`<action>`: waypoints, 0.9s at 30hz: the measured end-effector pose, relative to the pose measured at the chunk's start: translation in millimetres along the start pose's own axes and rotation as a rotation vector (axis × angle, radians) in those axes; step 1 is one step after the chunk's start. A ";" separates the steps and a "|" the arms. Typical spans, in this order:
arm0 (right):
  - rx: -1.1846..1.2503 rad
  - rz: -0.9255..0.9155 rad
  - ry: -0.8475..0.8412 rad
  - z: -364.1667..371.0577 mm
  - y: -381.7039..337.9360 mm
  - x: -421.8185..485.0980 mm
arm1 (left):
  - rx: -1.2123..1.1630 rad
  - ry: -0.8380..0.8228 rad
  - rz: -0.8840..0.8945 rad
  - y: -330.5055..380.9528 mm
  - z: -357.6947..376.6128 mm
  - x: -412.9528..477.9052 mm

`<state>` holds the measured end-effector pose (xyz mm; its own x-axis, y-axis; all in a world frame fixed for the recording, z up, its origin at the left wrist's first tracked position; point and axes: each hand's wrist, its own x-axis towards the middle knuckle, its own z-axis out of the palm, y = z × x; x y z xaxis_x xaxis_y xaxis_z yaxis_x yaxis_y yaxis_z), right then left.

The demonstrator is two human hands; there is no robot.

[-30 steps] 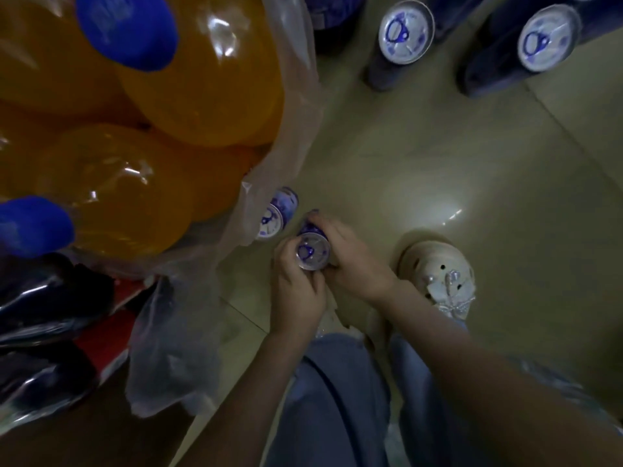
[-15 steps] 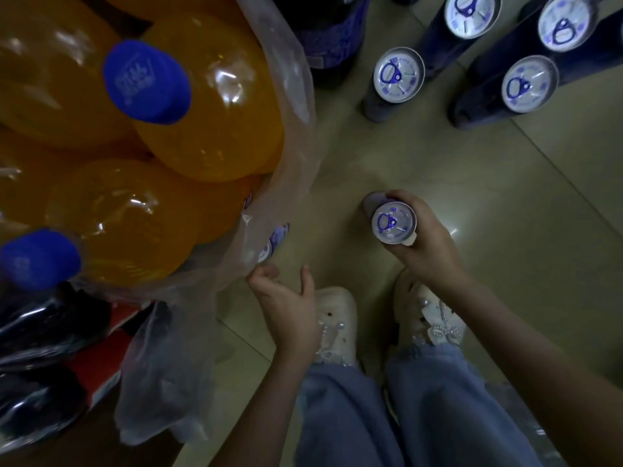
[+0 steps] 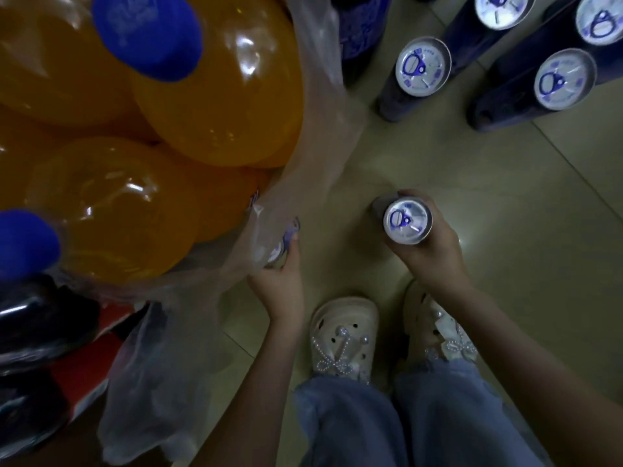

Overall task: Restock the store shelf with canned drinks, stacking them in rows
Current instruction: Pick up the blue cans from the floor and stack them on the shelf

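Looking down from my head, my right hand (image 3: 435, 254) is wrapped around a slim dark blue can (image 3: 407, 221). I hold it upright above the tiled floor (image 3: 505, 203), and its silver top with the blue pull tab faces me. My fingers curl round the far side of its body and my thumb lies on the near side.

My left hand (image 3: 279, 281) reaches to the edge of the plastic wrap (image 3: 303, 183). Its fingers curl round the side of a second can (image 3: 274, 256), which lies tilted and half hidden under the film. I cannot see my thumb there.

Four more cans stand upright on the floor at the upper right. The nearest standing can (image 3: 423, 67) is beside another (image 3: 564, 79), and two more (image 3: 502, 8) are behind them at the frame's top edge. All are well apart from the can in my right hand.

The left of the view is filled by orange soda bottles (image 3: 215, 106) with blue caps (image 3: 148, 32), bundled inside the plastic wrap. Dark bottles (image 3: 40, 318) lie below them at the lower left.

At the bottom, my pale clogs (image 3: 344, 335) with beaded bows stand on the floor under my blue jeans (image 3: 354, 423).
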<state>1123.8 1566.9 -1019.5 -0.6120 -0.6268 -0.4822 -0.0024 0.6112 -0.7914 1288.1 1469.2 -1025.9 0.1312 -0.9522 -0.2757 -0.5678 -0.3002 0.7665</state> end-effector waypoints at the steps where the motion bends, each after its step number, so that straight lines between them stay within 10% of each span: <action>1: 0.006 0.022 0.010 -1.7 -4.4 -5.3 | -0.001 -0.021 -0.037 2.6 -2.1 -4.9; 16: 0.138 0.185 -0.251 -182.9 -357.4 -185.2 | -0.244 -0.660 -0.169 360.5 -226.9 -132.7; 27: 0.247 -0.239 -0.462 -272.1 -674.8 -289.6 | -0.490 -0.562 0.046 635.9 -435.2 -162.2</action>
<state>1087.5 1467.4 -243.7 -0.2079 -0.9135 -0.3497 0.1209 0.3307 -0.9359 1259.4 1408.4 -241.3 -0.3940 -0.8318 -0.3910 -0.1181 -0.3760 0.9190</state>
